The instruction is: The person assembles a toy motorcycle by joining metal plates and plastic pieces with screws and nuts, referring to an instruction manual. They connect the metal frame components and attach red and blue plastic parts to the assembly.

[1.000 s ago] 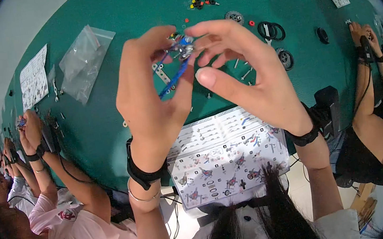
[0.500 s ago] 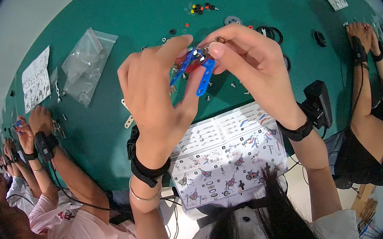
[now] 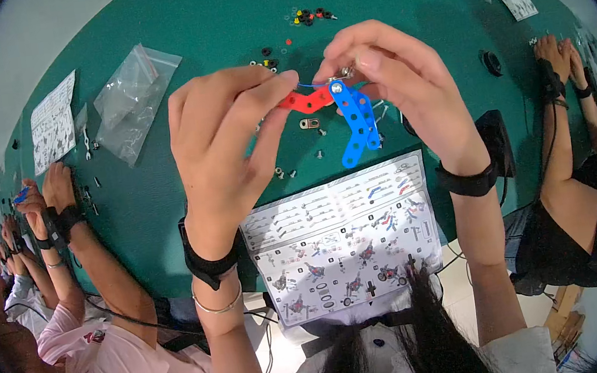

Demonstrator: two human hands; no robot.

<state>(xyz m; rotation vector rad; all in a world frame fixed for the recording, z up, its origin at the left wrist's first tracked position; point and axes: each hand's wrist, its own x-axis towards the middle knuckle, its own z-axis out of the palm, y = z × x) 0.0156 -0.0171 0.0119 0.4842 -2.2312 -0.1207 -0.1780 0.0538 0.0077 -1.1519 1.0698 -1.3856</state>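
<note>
head view: a small assembly of perforated strips is held up above the green table (image 3: 165,195), near the centre of the picture. the left hand (image 3: 227,150) is closed in a narrow pinch on the red strip (image 3: 306,100), with the thumb below and the fingertips above. the right hand (image 3: 394,81) is pinched narrow on the joint at the top of the blue strips (image 3: 355,121), where a small silver screw (image 3: 337,85) is seen; these strips hang down toward 6 o'clock.

the strips are judged to be light, thin and stiff, probably plastic, with smooth faces that can slip between fingers. the joint is judged loose, so the blue strips may swing. a hold at the flat ends, close to the joint, is judged best, with the holes left free.

at 6 o'clock from the assembly a printed instruction sheet (image 3: 349,232) lies on the table. small loose screws and a metal bracket (image 3: 309,123) lie just under the hands. at 10 o'clock a clear plastic bag (image 3: 128,103) is seen. hands of other persons rest at the table edges.
</note>
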